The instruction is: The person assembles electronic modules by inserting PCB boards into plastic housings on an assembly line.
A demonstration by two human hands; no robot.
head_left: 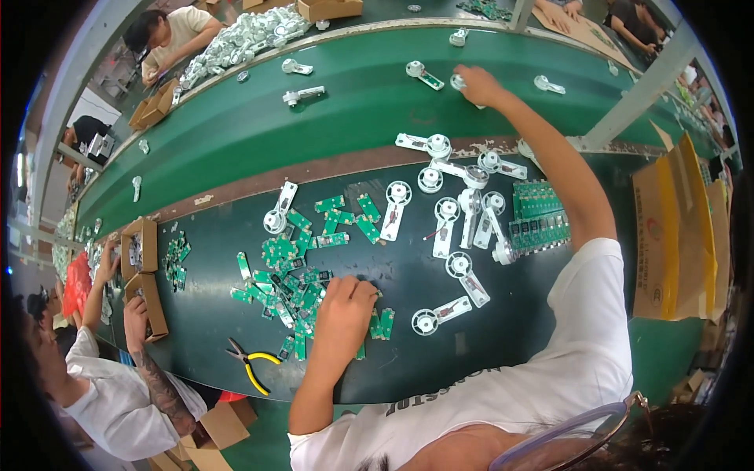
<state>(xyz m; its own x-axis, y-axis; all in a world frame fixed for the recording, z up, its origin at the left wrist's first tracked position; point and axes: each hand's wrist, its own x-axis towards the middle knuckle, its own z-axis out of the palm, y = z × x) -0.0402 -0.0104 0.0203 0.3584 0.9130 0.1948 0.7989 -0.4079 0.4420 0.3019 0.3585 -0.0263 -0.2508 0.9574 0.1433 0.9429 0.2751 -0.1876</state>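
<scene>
My right hand (481, 86) reaches far out over the green conveyor belt (353, 102). Its fingers close on a white plastic housing (457, 82), whose round end shows beside the fingertips. My left hand (345, 310) is closed, its fingers curled down at the right side of a heap of small green circuit boards (287, 286). Whatever lies under those fingers is hidden. Between my arms, several white housings with a round ring and a flat handle (459, 267) lie scattered on the dark table. Some have a board or wires inside.
Yellow-handled pliers (255, 365) lie near the front edge. Panels of green boards (540, 212) sit right, beside a large cardboard carton (667, 235). A co-worker (126, 385) at left handles small cardboard boxes (145, 306). Another person (177, 35) works across the belt near piled housings (251, 39).
</scene>
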